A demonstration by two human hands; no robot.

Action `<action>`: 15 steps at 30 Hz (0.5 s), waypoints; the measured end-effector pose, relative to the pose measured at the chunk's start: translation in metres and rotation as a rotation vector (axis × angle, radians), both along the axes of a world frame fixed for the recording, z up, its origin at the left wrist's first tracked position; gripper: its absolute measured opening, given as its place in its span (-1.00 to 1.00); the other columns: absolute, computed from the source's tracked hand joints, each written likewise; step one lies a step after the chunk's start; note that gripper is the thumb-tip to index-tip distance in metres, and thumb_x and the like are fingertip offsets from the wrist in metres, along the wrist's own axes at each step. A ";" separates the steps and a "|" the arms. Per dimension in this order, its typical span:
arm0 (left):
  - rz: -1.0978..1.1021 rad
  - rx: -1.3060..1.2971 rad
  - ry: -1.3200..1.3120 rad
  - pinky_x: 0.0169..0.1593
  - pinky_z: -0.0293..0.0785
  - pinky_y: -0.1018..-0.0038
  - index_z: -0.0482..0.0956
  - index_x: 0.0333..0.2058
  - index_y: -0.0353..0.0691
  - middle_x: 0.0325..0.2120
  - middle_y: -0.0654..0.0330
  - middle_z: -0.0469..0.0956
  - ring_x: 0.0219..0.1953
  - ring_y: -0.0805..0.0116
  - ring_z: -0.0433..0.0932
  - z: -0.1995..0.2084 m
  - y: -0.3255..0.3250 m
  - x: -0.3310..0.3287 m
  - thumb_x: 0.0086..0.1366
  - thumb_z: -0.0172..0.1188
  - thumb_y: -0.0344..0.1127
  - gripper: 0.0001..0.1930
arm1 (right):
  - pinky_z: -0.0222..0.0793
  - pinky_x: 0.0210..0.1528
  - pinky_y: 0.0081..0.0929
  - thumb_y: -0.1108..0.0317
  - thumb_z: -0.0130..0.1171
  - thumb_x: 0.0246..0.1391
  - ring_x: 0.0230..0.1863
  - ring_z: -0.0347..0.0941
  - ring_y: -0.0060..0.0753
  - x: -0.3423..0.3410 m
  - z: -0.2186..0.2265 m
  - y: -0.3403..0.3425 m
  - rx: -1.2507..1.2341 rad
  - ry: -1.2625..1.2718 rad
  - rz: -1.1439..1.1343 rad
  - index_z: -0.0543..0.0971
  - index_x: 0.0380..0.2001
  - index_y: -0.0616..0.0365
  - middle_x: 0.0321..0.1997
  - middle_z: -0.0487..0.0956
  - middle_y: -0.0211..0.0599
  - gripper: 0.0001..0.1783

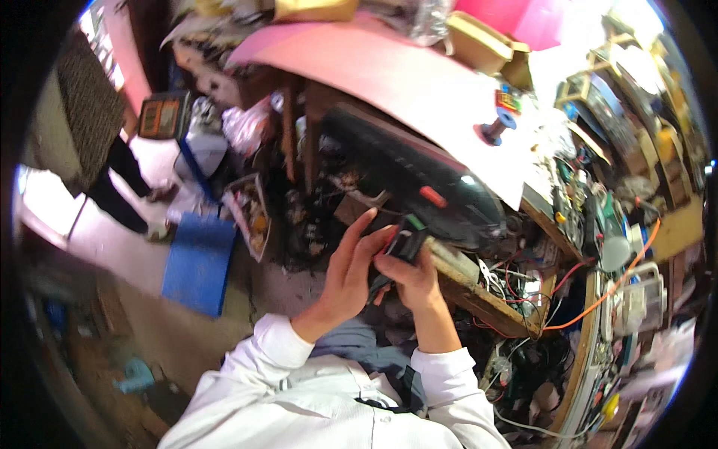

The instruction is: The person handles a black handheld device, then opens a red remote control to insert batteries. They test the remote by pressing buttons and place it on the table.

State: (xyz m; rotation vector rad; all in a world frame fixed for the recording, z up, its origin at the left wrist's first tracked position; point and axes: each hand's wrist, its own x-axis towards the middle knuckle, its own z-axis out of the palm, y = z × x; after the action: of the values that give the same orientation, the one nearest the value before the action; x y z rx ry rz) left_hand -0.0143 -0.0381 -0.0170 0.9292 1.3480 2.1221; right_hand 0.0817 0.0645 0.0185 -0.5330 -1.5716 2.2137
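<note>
Close by a pinkish tabletop (389, 75), left grip (344, 273) loosely and right grip (419, 280) snugly hold a black device (405, 244).

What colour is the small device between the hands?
The device looks mostly black, with a green patch near its far end; head view.

Your left forearm (258, 352): white-sleeved, slanting up and inward.
Your right forearm (452, 382): white-sleeved, rising more steeply.
Your wrists (305, 323): bare, bringing both hands together before your torso.
Your left hand (345, 271): index finger (354, 233) extended away from you.
Your right hand (416, 280): fingers curled in a grip, thumb (390, 265) pointing leftward.
</note>
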 end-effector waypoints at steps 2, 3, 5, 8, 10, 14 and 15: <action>0.056 -0.054 0.005 0.16 0.44 0.47 0.35 0.30 -0.33 0.05 0.14 0.60 -0.01 0.31 0.60 0.000 0.003 -0.001 0.60 -0.15 -0.16 -0.53 | 0.55 -0.64 -0.52 0.38 0.37 0.14 -0.39 0.61 -0.44 -0.008 0.005 -0.004 0.037 -0.069 -0.033 0.49 0.11 0.21 -0.15 0.65 -0.27 -0.52; 0.037 -0.087 -0.048 0.11 0.46 0.46 0.36 0.30 -0.30 0.03 0.14 0.58 -0.04 0.31 0.59 0.012 0.004 -0.004 0.58 -0.11 -0.08 -0.50 | 0.61 -0.44 -0.48 0.36 0.39 0.14 -0.29 0.60 -0.45 -0.009 -0.001 0.002 0.108 -0.058 0.019 0.47 0.15 0.19 -0.09 0.64 -0.27 -0.47; 0.051 -0.116 -0.105 -0.20 0.40 0.50 0.33 0.33 -0.22 -0.11 0.14 0.58 -0.26 0.37 0.54 0.011 -0.005 -0.016 0.50 0.02 -0.06 -0.46 | 0.50 -0.03 -0.41 0.28 0.38 0.17 -0.08 0.54 -0.46 -0.012 -0.006 -0.001 0.178 0.047 -0.056 0.48 0.14 0.18 -0.02 0.60 -0.28 -0.49; 0.075 -0.138 -0.240 -0.67 0.31 0.56 0.28 0.36 -0.09 -0.33 0.14 0.57 -0.59 0.45 0.46 -0.006 -0.021 -0.049 0.38 0.21 -0.02 -0.35 | 0.45 -0.03 -0.48 0.33 0.36 0.17 -0.15 0.51 -0.50 0.033 -0.002 0.014 0.500 0.097 -0.098 0.56 -0.10 0.21 -0.19 0.60 -0.33 -0.70; 0.115 0.069 -0.192 -0.70 0.23 0.62 0.16 0.43 -0.03 -0.49 0.18 0.49 -0.70 0.49 0.33 -0.002 -0.023 -0.059 0.38 0.27 -0.19 -0.28 | 0.42 -0.18 -0.50 0.30 0.29 0.23 -0.30 0.48 -0.51 0.085 -0.007 0.007 0.681 0.082 -0.545 0.62 -0.36 0.24 -0.37 0.58 -0.36 -0.79; 0.117 0.033 -0.118 -0.70 0.25 0.67 0.13 0.42 -0.08 -0.49 0.24 0.49 -0.67 0.59 0.33 0.001 -0.038 -0.087 0.35 0.33 -0.23 -0.24 | 0.36 -0.33 -0.55 0.39 0.01 0.38 -0.44 0.38 -0.55 0.208 -0.038 0.017 0.539 0.137 -1.428 0.48 -0.46 0.16 -0.45 0.50 -0.41 -0.74; 0.107 0.006 -0.155 -0.70 0.26 0.68 0.14 0.40 -0.10 -0.50 0.24 0.49 -0.68 0.59 0.33 -0.011 -0.039 -0.105 0.34 0.33 -0.25 -0.25 | 0.35 -0.33 -0.55 0.33 -0.02 0.40 -0.45 0.37 -0.54 0.250 -0.056 0.028 0.540 0.045 -1.548 0.48 -0.45 0.15 -0.46 0.50 -0.42 -0.71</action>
State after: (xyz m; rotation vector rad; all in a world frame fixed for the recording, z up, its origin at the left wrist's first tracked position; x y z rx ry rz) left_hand -0.1196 -0.0772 -0.0278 0.6927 1.3397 2.2285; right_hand 0.3315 0.0928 -0.0379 -1.0000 -0.9601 0.6108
